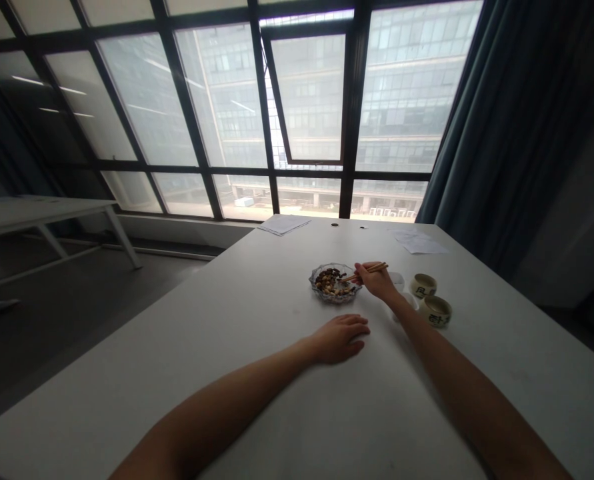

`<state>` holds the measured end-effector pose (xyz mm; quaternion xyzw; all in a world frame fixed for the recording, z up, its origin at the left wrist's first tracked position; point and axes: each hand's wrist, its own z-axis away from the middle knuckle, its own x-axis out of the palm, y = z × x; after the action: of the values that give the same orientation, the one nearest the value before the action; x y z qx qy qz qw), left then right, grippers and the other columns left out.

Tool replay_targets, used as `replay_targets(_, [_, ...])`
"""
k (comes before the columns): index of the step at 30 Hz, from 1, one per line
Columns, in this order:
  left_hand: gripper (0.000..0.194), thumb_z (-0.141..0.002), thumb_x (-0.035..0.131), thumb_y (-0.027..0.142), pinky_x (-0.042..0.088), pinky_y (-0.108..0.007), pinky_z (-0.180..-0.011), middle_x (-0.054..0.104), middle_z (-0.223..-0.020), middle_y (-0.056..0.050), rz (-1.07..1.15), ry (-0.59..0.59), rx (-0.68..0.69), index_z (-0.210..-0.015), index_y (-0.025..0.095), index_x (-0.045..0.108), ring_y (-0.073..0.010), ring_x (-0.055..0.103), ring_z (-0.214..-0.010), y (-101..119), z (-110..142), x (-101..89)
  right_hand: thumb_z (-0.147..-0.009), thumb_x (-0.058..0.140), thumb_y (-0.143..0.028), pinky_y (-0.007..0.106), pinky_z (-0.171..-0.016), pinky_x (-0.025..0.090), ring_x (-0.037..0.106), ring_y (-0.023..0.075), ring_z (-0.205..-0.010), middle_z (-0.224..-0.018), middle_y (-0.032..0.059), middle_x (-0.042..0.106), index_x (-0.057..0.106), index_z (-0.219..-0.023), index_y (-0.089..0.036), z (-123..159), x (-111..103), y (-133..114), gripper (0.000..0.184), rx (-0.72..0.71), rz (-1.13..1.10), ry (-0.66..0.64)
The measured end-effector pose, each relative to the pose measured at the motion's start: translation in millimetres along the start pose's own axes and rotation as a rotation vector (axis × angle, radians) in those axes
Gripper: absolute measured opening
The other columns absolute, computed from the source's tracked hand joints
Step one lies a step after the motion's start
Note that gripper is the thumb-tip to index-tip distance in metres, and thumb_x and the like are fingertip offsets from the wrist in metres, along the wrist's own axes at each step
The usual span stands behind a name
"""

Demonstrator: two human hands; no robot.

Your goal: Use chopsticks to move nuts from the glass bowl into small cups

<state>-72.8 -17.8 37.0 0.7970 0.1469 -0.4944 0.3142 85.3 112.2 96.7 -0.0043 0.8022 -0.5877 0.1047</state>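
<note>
from where i sat watching the feed, the biggest thing in the frame was the wall of dark-framed windows [217,100] across the top, with a tall office building [407,87] showing through the glass. a dark blue curtain [477,120] hung down the upper right, and a second white table [37,213] stood at the left edge above a grey floor [61,320].

a long white table [187,347] filled most of the lower half. near its far edge, a small stack of papers [284,225] lay at the upper middle and a loose sheet [419,243] lay further right, with a small dark disc [335,225] on the table between them.

just right of centre sat a glass dish [321,293] holding a heap of mixed nuts [331,281]. the right hand [374,280] was just beside it, its fingers pressed around a pair of wooden chopsticks [371,270], with the tips reaching over the dish. i could not tell whether the tips were pinching a nut. right of that hand stood a ceramic cup [423,285] and a second ceramic cup [435,311], both with dark lettering. the left hand [337,339] lay flat on the table below the dish, its fingers loosely spread and holding nothing.
</note>
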Motion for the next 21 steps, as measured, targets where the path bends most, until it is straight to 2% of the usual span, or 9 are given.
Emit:
replay_targets(4, [0.037, -0.096, 0.059, 0.028, 0.037, -0.04, -0.12, 0.058, -0.147, -0.009, 0.001, -0.002, -0.001, -0.132, 0.023, 0.062, -0.0266, 0.052, -0.139, -0.4, 0.0, -0.2, -0.079, 0.074, -0.059, 0.03, -0.053, 0.062, 0.076, 0.025, -0.06, -0.066, 0.0098, 0.075, 0.068, -0.063, -0.019, -7.5, -8.1, 0.6, 0.043, -0.027, -0.019, 0.043])
replay_targets(8, [0.036, -0.096, 0.059, 0.028, 0.037, -0.039, -0.119, 0.058, -0.146, -0.01, 0.002, 0.001, 0.004, -0.132, 0.022, 0.062, -0.0262, 0.052, -0.138, -0.5, 0.4, 0.0, -0.077, 0.075, -0.062, 0.029, -0.055, 0.061, 0.076, 0.026, -0.064, -0.065, 0.0094, 0.074, 0.069, -0.067, -0.018, -10.9, -18.2, 2.5, 0.046, -0.122, 0.051, 0.032])
replay_targets(17, [0.036, -0.097, 0.058, 0.03, 0.037, -0.04, -0.12, 0.057, -0.147, -0.009, 0.001, 0.005, -0.005, -0.132, 0.023, 0.062, -0.0266, 0.051, -0.139, -1.0, 0.7, 2.0, -0.088, 0.065, -0.052, 0.027, -0.052, 0.054, 0.075, 0.0257, -0.064, -0.058, 0.0056, 0.07, 0.064, -0.062, -0.021, -1.0, -13.6, 9.4, 0.04, -0.257, 0.234, -0.091])
replay_targets(21, [0.036, -0.096, 0.059, 0.029, 0.037, -0.039, -0.12, 0.058, -0.147, -0.009, 0.0, 0.004, -0.001, -0.131, 0.023, 0.062, -0.0264, 0.052, -0.138, -1.0, 0.0, 1.7, -0.093, 0.059, -0.053, 0.027, -0.053, 0.052, 0.074, 0.0246, -0.062, -0.058, 0.0068, 0.07, 0.06, -0.057, -0.022, 4.7, -11.8, 4.1, 0.047, -0.319, 0.325, -0.056])
